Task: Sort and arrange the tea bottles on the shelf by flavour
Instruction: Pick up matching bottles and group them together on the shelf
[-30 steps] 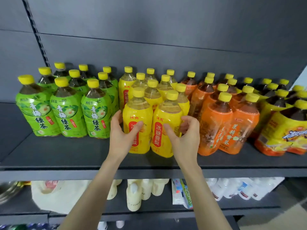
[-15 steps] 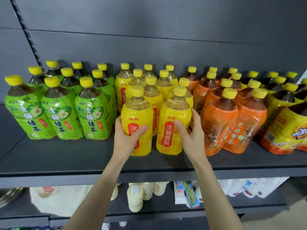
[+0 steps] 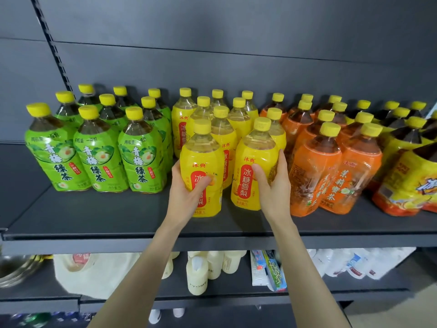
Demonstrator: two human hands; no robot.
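Note:
Tea bottles with yellow caps stand grouped on a dark shelf [image 3: 99,216]: green-label bottles [image 3: 99,162] at the left, yellow-label bottles [image 3: 222,129] in the middle, orange-label bottles [image 3: 314,171] to their right, and yellow-and-orange bottles [image 3: 406,183] at the far right. My left hand [image 3: 186,192] grips the front left yellow bottle [image 3: 201,157], thumb across its label. My right hand [image 3: 272,185] grips the front right yellow bottle [image 3: 255,162], fingers round its right side next to an orange bottle. Both bottles stand upright on the shelf.
The grey back panel [image 3: 236,55] rises behind the rows. On the lower shelf lie a white bag [image 3: 94,273], cream bottles [image 3: 197,275], a toothpaste box [image 3: 269,268] and white refill packs [image 3: 354,263]. Bare shelf runs along the front edge and at the far left.
Both hands have closed round the two front yellow bottles; the right fingers, curled at the bottle's side a second ago, now wrap it. The bottles stand slightly further apart. The camera has moved closer.

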